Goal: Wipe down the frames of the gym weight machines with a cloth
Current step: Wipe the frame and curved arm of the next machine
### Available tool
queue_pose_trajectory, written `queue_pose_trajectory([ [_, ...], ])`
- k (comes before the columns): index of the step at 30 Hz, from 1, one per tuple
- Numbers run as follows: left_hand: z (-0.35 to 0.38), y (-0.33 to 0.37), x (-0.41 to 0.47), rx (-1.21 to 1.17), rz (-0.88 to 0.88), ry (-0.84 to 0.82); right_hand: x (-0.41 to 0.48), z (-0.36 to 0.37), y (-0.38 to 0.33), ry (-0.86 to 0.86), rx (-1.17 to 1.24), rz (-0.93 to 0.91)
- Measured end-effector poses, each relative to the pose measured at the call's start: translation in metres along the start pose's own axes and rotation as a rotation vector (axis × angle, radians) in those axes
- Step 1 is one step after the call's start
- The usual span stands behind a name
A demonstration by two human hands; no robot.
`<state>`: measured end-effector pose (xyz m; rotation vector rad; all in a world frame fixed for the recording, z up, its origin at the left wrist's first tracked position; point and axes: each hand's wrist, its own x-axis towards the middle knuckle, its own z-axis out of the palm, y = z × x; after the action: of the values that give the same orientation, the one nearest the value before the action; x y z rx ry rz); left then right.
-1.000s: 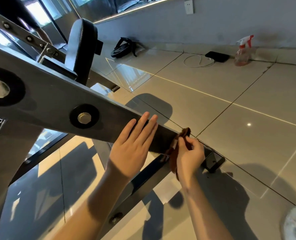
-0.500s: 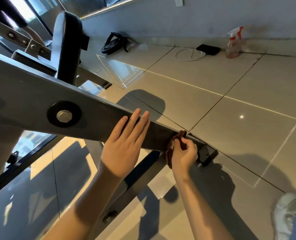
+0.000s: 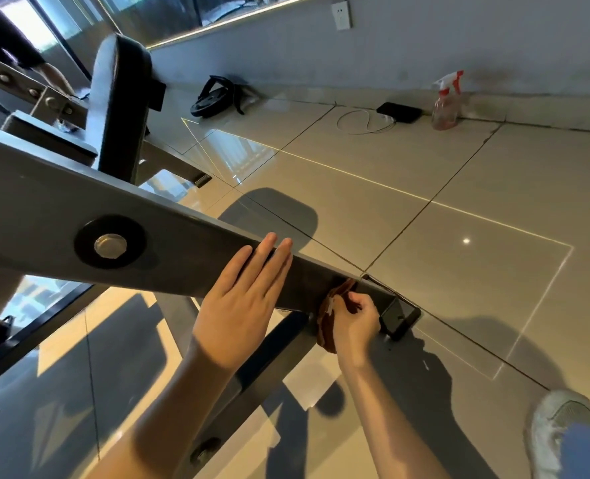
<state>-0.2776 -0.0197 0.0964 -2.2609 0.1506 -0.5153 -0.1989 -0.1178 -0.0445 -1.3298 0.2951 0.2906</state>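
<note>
Left hand (image 3: pixel 238 305) lies flat, fingers straight, against the side of the sloping grey frame beam (image 3: pixel 169 236) and holds nothing, while just beside it the right hand (image 3: pixel 355 323) pinches a bunched reddish-brown cloth (image 3: pixel 325 331) against the beam's low end, near the black end cap (image 3: pixel 400 318) on the tiles. That lower stretch seems to be the part being wiped, so the next move likely calls for firm pressure and a stroke along the metal, up towards the hex bolt (image 3: pixel 110 245) or down over the cap. Farther off, a spray bottle (image 3: pixel 445 102) stands by the wall.
</note>
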Motion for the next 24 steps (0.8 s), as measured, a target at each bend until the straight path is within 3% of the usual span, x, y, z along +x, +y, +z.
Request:
queue_pose_trajectory([
  [5,0.0,-0.001,0.002,-0.007,0.001,0.008,-0.017,0.003,0.006,-0.012,-0.045,-0.111],
  [10,-0.001,0.001,-0.002,0.005,-0.002,0.037,-0.007,-0.003,0.016,0.019,-0.088,0.043],
  [17,0.002,-0.001,-0.001,0.031,0.008,0.038,-0.047,0.011,0.022,-0.038,-0.085,-0.101],
  [22,-0.001,-0.001,-0.002,0.039,0.008,0.021,-0.007,0.001,0.018,0.127,0.087,0.128],
  [24,-0.001,0.0,-0.003,0.04,0.005,0.021,-0.005,0.0,0.015,0.113,0.084,0.101],
])
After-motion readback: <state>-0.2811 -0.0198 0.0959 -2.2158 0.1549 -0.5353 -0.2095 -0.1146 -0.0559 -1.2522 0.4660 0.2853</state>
